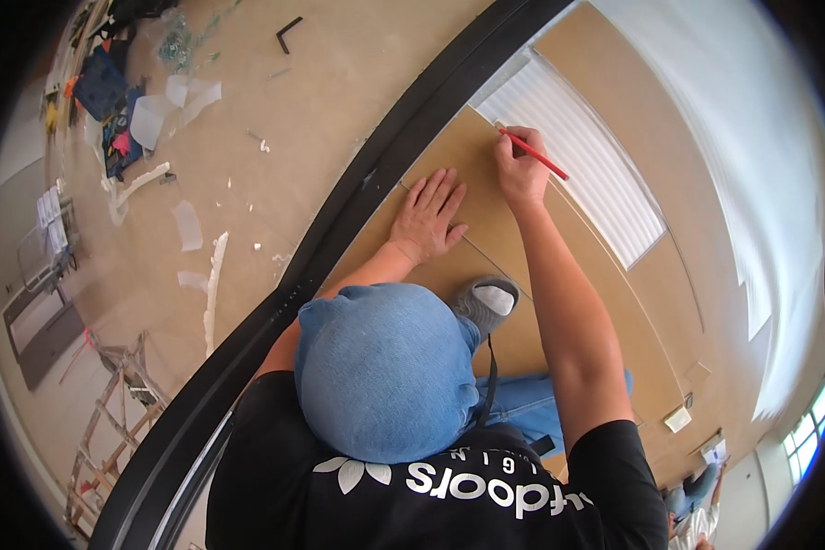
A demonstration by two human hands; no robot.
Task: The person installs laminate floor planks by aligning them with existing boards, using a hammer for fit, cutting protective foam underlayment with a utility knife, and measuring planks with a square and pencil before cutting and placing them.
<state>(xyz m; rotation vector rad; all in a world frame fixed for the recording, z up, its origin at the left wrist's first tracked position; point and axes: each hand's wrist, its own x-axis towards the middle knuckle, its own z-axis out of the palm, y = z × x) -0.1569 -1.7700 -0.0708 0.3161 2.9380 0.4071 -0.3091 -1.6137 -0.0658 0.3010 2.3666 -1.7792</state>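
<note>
My right hand (pixel 522 167) grips a slim red pencil (pixel 546 161), its tip at the edge of a tan board (pixel 467 151) beside a white ribbed panel (pixel 605 151). Flat on the board to its left lies my left hand (pixel 429 215), fingers spread and holding nothing. A thin seam (pixel 497 261) crosses the board near that hand's thumb. My bent knee (pixel 385 367) in blue jeans hides part of the board, and my grey shoe (pixel 488 302) rests on it.
A long black frame rail (pixel 339 206) runs along the board's left side. On the floor beyond lie a black L-shaped piece (pixel 289 35), white scraps (pixel 188 225) and a tool bag (pixel 110 105). A wooden trestle (pixel 119 412) stands lower left. Another person (pixel 697 513) is at lower right.
</note>
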